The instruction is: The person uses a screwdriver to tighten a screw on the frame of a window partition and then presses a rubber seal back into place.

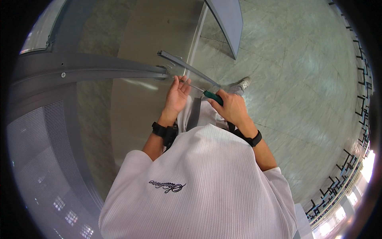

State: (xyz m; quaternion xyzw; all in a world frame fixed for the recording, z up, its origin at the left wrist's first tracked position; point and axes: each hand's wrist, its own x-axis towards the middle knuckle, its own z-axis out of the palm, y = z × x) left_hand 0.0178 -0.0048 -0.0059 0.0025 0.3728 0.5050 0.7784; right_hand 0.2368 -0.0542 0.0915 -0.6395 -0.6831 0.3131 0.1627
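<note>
Right hand (234, 109): closed round green-handled screwdriver (214, 97), shaft toward left hand | left hand (177, 97): fingers part-curled by tip, cannot tell if pinching | probably light, stiff, shaft slippery; best held by handle | grey frame rail (115, 67) just left of left fingertips

A large indoor hall or workroom is suggested; its exact kind cannot be told. Beyond and to the right of the right hand (232, 108), a broad, pale green marbled floor (302, 87) is seen. Far to that hand's right, a long row of dark-legged furniture (361, 99) is lined up, backed by bright windows (341, 213). Left of the left hand (178, 97), a grey metal frame (95, 65) is shown.
</note>
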